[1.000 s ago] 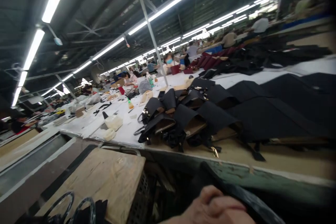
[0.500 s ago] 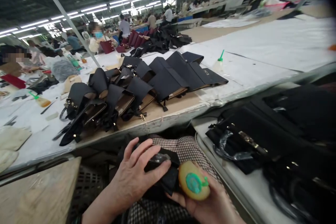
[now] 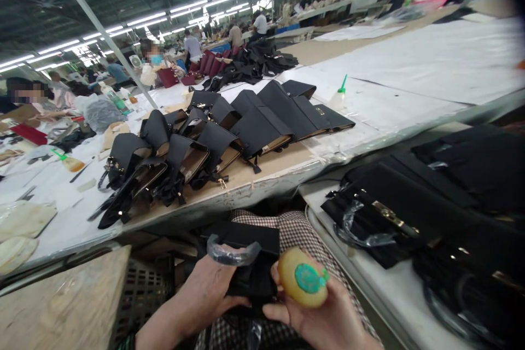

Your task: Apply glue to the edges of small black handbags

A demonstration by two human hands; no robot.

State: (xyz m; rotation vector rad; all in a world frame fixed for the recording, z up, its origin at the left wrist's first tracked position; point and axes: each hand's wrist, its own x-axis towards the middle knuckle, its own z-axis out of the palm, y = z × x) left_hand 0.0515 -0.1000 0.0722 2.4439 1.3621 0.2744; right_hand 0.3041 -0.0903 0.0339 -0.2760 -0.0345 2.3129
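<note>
On my lap lies a small black handbag (image 3: 258, 238), its curved handle (image 3: 233, 256) wrapped in clear plastic. My left hand (image 3: 209, 279) grips the bag just below the handle, thumb along the near side; most of its fingers are hidden by the handle and the bag. In my right hand (image 3: 324, 311) is a rounded, yellowish squeeze bottle (image 3: 293, 270) with a green round patch facing me. That bottle is close to the bag's right side. The far end of the bottle cannot be seen.
Several black handbags (image 3: 262, 126) stand in rows on the worktable (image 3: 410, 87) ahead. More black bags (image 3: 385, 213) lie on a surface to my right. Green-tipped bottles (image 3: 69, 162) stand about the table. A board (image 3: 61, 295) and a plastic crate (image 3: 141, 290) are at left.
My left hand has gone from lying spread over the handle to gripping the bag below it. The bag now shows its handle raised. The bottle stays in my right hand, slightly turned.
</note>
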